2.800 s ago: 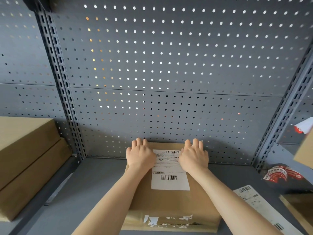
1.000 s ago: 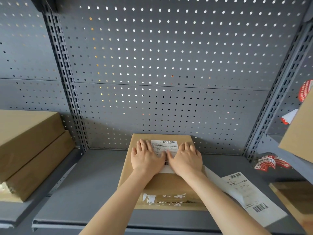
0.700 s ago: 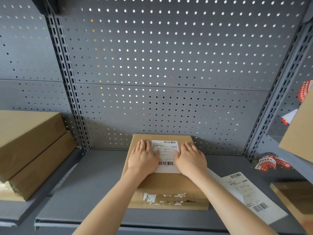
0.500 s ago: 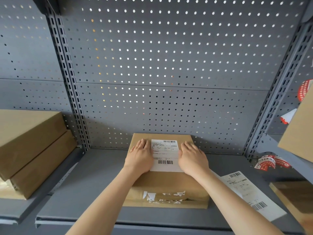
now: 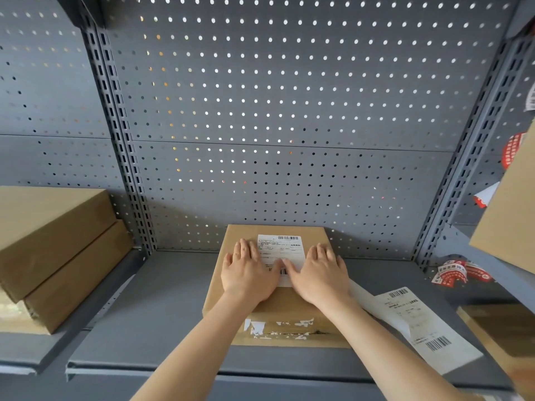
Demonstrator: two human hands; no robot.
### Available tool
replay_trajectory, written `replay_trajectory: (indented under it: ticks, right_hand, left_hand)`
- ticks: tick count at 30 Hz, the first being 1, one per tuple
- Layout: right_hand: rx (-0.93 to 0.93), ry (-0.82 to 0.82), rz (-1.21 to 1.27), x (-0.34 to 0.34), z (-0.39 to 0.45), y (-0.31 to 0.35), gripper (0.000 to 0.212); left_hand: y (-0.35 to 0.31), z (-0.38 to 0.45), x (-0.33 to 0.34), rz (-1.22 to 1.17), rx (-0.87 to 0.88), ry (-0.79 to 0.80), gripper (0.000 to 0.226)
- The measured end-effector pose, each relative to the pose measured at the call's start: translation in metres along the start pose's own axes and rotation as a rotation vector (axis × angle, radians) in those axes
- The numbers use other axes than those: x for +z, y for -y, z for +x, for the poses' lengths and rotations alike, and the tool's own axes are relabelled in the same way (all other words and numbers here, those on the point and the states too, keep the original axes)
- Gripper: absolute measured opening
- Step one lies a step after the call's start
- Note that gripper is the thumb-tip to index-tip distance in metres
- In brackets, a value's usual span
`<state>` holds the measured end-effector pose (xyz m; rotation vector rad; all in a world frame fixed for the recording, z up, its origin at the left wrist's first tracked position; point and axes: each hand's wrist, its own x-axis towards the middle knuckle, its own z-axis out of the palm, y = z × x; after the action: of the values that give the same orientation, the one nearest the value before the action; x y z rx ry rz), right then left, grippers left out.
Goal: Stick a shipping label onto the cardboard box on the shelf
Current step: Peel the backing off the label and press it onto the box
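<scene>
A brown cardboard box point(image 5: 289, 311) lies flat on the grey metal shelf point(image 5: 162, 319), close to the pegboard back. A white shipping label point(image 5: 279, 246) with barcodes lies on its top face. My left hand point(image 5: 247, 272) rests flat, palm down, on the label's left side, fingers apart. My right hand point(image 5: 318, 274) rests flat on the label's right side. The two thumbs nearly meet over the label's lower barcode. Both hands hide the label's lower edge.
A strip of white label backing paper point(image 5: 417, 325) lies on the shelf to the right of the box. Red-and-white stickers point(image 5: 460, 274) sit at the far right. Two stacked cardboard boxes point(image 5: 55, 256) fill the left bay. Another box point(image 5: 509, 221) juts in at the right.
My hands, apart at the label's sides half a second ago, have slid inward over the label until the thumbs almost touch. The box has not moved.
</scene>
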<state>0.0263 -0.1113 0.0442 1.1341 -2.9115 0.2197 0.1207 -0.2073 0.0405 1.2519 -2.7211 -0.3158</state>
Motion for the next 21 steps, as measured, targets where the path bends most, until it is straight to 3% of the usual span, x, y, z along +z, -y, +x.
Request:
replay_trajectory:
  ticks: [8, 15, 21]
  right_hand:
    - [-0.012, -0.028, -0.002, 0.003, -0.001, -0.002, 0.088]
    - [-0.108, 0.013, 0.047, 0.0, 0.0, -0.024, 0.056]
    - [-0.141, 0.033, 0.055, -0.006, -0.001, -0.034, 0.051]
  left_hand:
    - [0.002, 0.0, 0.0, 0.004, 0.013, 0.02, 0.08]
    - [0.028, 0.005, -0.002, -0.026, 0.174, 0.003, 0.057]
    - [0.033, 0.002, -0.007, -0.029, 0.192, 0.016, 0.051]
